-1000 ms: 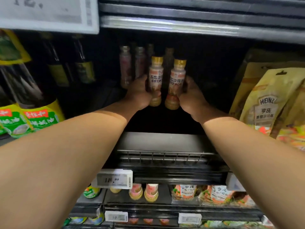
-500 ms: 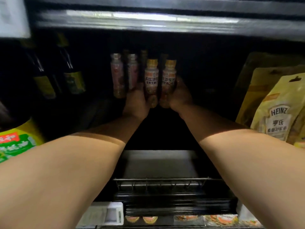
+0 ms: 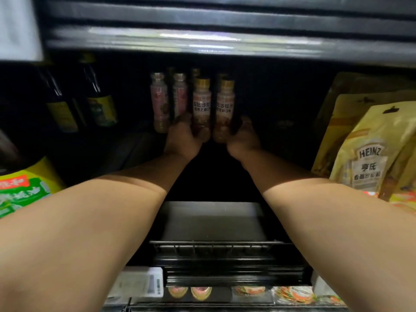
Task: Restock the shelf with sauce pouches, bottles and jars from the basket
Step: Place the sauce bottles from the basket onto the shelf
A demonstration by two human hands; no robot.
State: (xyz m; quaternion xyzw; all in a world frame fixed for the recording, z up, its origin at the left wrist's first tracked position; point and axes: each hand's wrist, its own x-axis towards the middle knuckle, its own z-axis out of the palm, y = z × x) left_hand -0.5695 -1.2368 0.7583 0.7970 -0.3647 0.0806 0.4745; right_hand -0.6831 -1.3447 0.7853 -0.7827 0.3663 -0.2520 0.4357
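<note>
Deep inside a dark shelf bay, my left hand (image 3: 182, 138) grips the base of a yellow-capped dressing bottle (image 3: 202, 102). My right hand (image 3: 243, 138) grips a second, matching bottle (image 3: 225, 104) right beside it. Both bottles stand upright and close together. Just left of them stand two pink-labelled bottles (image 3: 160, 102) with silver caps, and more caps show behind in the dark. The basket is out of view.
Dark soy bottles (image 3: 102, 104) stand at the back left, a green and yellow jug (image 3: 24, 190) at the near left. Yellow Heinz pouches (image 3: 369, 154) hang on the right. A wire rail (image 3: 220, 244) fronts the bare shelf floor (image 3: 211, 221), with price tags and lower shelves below.
Both hands have carried the two yellow-capped bottles deeper into the shelf, up against the pink-labelled bottles. The camera has tilted and moved closer.
</note>
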